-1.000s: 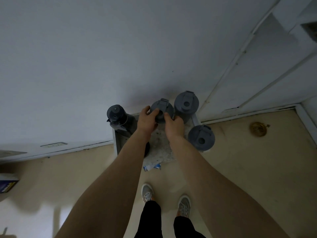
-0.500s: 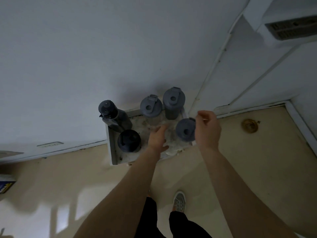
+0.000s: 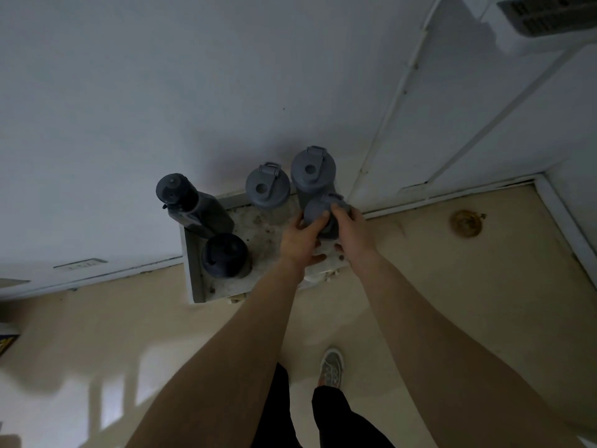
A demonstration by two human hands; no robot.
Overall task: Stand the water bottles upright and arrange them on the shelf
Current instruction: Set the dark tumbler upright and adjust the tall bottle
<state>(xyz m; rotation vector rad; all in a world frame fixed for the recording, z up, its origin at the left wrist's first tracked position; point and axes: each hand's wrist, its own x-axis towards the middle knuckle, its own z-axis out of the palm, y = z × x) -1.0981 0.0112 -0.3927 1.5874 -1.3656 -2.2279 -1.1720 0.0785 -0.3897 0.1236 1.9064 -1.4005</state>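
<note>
White wall and a door frame close off the far side of a beige floor, and a low, stained shelf sits against the wall's foot, seen from almost straight above in the one head view.

Five bottles stand on the shelf. At its far left corner a tall dark bottle seems to lean outward, though the wide lens may cause that. A short dark bottle stands toward the near left corner. Along the far edge stand a grey flip-lid bottle and, at the far right corner, a taller grey bottle.

Just in front of that one, at the right edge, is the grey bottle in hand. Its long axis runs nearly upright, toward the camera, and its lid faces up. The left hand has its fingers curled round the bottle's left side, and the right hand has its fingers wrapped round the right side and over the lid's rim. Both grips are closed on it, with neither hand clearly nearer.

Whether its base rests on the shelf is hidden by the hands. Judging by the layout, the next move is a small shift to line it up with its neighbours.
</note>
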